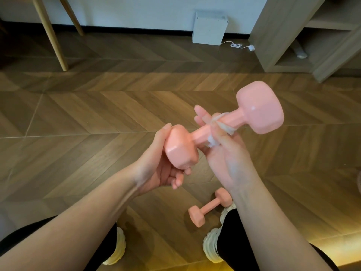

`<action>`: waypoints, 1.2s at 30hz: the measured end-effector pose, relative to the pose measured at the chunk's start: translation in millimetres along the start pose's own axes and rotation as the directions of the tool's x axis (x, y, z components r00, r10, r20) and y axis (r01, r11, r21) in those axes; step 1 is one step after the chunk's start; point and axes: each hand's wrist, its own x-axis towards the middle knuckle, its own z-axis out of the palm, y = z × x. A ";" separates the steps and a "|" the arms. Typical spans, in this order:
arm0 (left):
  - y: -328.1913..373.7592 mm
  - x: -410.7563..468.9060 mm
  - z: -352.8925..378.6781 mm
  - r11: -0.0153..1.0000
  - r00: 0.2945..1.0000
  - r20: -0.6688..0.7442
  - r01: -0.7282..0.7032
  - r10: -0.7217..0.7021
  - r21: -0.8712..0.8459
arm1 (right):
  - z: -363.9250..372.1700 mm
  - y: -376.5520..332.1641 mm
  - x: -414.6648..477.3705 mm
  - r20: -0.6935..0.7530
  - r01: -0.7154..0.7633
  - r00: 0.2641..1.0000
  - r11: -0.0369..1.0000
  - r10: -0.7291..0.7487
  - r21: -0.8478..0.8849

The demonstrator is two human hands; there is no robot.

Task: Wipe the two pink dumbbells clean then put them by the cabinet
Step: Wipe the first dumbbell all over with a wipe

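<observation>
wipe [224, 127], perhaps tissue, mostly hidden, cabinet [283, 36] cropped

Herringbone wood floor [97, 114] pretty much everywhere. A white square box [210, 28] sits against the pale wall [136, 10] and its dark baseboard [127, 28], with a white cord [236, 45] coiled on the floor just right of it. Two light wooden legs [49, 32] at the top left, chunky white sneakers [117, 249] at the bottom.

dumbbells [259, 112] pink | cloth [222, 126] white | floor [97, 106] brown herringbone
</observation>
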 end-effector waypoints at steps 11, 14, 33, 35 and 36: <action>0.0 2.1 8.4 0.999 0.996 0.075 -0.039 0.042 -0.030 | 3.3 21.5 -3.8 -0.051 -0.117 0.993 0.957 0.107 -0.265; -0.8 3.3 7.5 0.994 0.993 0.047 -0.105 0.104 0.019 | 2.2 14.9 -1.5 -0.061 -0.077 0.996 0.985 0.068 -0.155; -6.4 5.1 -3.4 0.841 0.887 -0.091 -0.390 0.452 0.374 | -12.2 -21.5 8.4 -0.248 0.134 0.969 0.881 -0.019 0.455; -5.8 5.3 0.0 0.923 0.939 -0.095 -0.299 0.330 0.244 | -11.2 -21.3 7.3 -0.238 0.149 0.970 0.890 -0.048 0.431; -4.8 5.0 2.3 0.952 0.964 -0.072 -0.238 0.255 0.191 | -10.8 -21.5 6.9 -0.227 0.154 0.972 0.895 -0.061 0.418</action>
